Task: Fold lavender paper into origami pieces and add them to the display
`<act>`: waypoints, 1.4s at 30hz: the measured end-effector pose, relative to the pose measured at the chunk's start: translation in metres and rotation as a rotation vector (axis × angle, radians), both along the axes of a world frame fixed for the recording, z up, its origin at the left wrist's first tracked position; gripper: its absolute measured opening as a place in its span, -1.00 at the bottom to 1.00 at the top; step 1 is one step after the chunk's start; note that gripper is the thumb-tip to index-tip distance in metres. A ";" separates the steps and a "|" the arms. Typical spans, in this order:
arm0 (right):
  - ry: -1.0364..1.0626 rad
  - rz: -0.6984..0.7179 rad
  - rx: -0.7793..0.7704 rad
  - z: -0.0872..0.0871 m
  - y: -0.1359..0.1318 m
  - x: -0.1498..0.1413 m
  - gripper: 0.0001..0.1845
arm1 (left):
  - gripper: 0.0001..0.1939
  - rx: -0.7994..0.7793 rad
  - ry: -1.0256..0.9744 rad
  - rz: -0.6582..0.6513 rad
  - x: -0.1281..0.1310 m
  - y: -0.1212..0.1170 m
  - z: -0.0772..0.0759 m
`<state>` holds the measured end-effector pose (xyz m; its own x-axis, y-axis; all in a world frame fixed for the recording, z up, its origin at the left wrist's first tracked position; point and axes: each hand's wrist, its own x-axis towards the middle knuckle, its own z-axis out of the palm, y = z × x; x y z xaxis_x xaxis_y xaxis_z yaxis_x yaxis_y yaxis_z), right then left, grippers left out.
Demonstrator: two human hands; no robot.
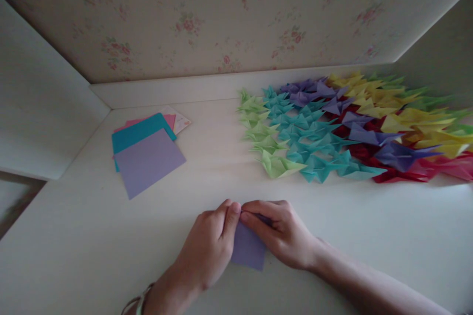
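A white tabletop (pixel 92 246) below floral wallpaper (pixel 229 19) bears rows of origami cranes (pixel 355 119) in green, teal, purple, yellow and red at right, and a loose pile of paper sheets (pixel 150 155), lilac uppermost over teal and pink, at left. In the foreground, a person's left hand (pixel 214 236) and right hand (pixel 283 231) meet at the fingertips, pinching the top of a lilac paper (pixel 249 250) between them, though the fingers appear to cover any fold there.
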<state>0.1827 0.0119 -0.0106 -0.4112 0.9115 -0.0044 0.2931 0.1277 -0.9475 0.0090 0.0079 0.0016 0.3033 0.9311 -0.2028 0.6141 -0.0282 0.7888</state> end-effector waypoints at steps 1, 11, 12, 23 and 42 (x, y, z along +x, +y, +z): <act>-0.015 0.002 -0.005 -0.001 -0.001 -0.001 -0.67 | -0.59 0.036 0.054 -0.002 0.000 0.000 -0.003; 0.000 -0.062 -0.203 0.002 0.002 0.004 -0.59 | -0.64 0.169 0.037 0.067 -0.003 0.000 -0.003; 0.002 -0.061 -0.201 0.002 0.003 0.004 -0.59 | -0.64 0.153 0.014 0.078 -0.003 0.000 -0.002; 0.180 -0.097 -0.274 0.004 0.009 0.006 -0.58 | -0.57 0.008 -0.183 0.216 -0.012 0.012 0.000; 0.260 0.067 0.086 -0.001 0.006 0.018 -0.56 | -0.72 -0.378 -0.428 0.279 -0.014 0.019 0.004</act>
